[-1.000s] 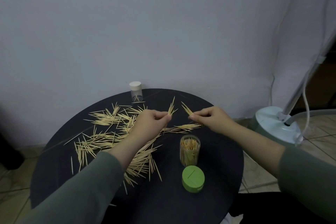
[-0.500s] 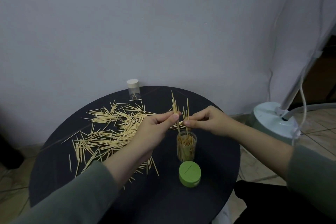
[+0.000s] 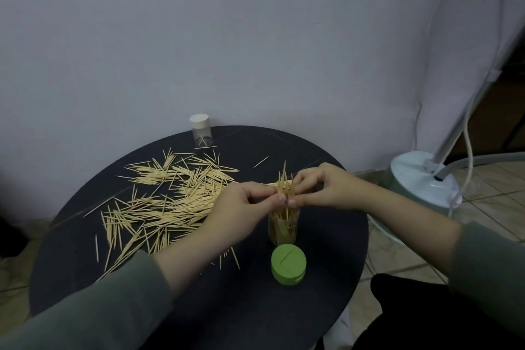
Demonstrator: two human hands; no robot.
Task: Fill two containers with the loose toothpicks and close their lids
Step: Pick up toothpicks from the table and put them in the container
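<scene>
Both hands, left hand [image 3: 244, 202] and right hand [image 3: 326, 187], pinch a toothpick bundle [image 3: 285, 183] over the half-full jar [image 3: 283, 226]; its green lid [image 3: 288, 264] lies off, a big pile [image 3: 170, 202] remains, the far jar [image 3: 201, 131] looks nearly empty.

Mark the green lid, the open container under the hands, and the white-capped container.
green lid [image 3: 288, 260], head view, flat top face.
open container [image 3: 283, 229], head view, clear side wall.
white-capped container [image 3: 201, 130], head view, body just below the cap.
</scene>
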